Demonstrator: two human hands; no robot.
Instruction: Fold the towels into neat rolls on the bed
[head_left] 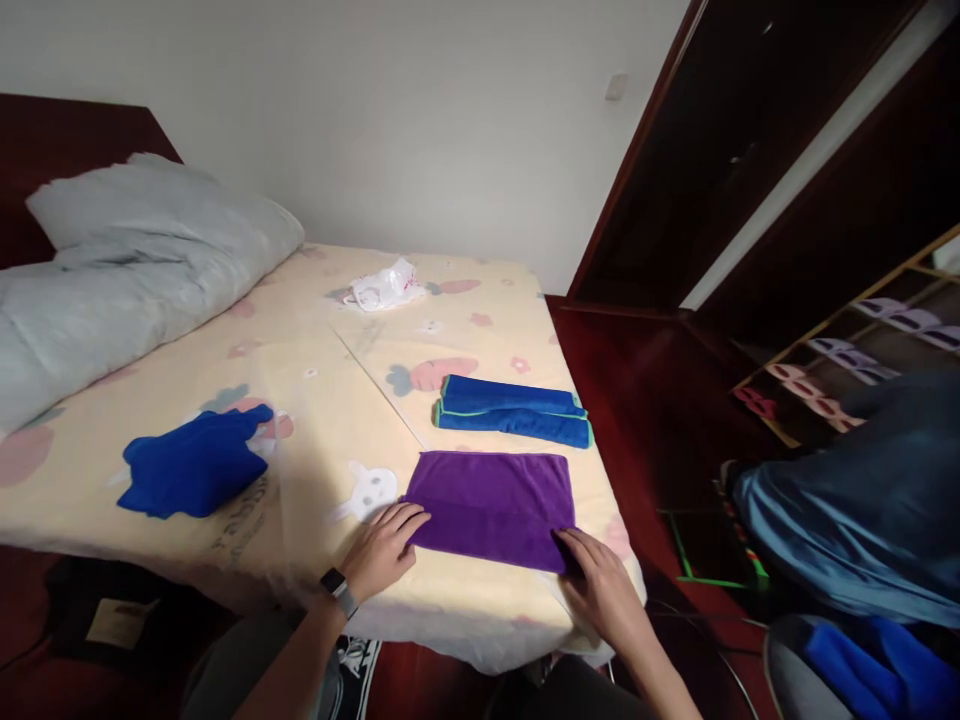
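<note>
A purple towel [491, 500] lies partly folded near the bed's front edge, a crease running across it. At its near left corner my left hand [386, 548] grips the edge, fingers on top of the cloth. My right hand [600, 585] has its fingers closed on the near right corner; its thumb is mostly hidden. Just beyond the purple towel rests a folded blue towel [510, 412] with green trim. Farther left a crumpled blue cloth [195, 465] lies on the patterned sheet [322, 400]. My left wrist wears a watch [339, 592].
A white plastic bag [386, 287] sits toward the back of the bed, and a grey quilt [142, 270] is bunched at left. On the right stand a shoe rack [840, 350] and something draped in dark blue cloth [847, 500]. A blue cloth [885, 660] lies at bottom right.
</note>
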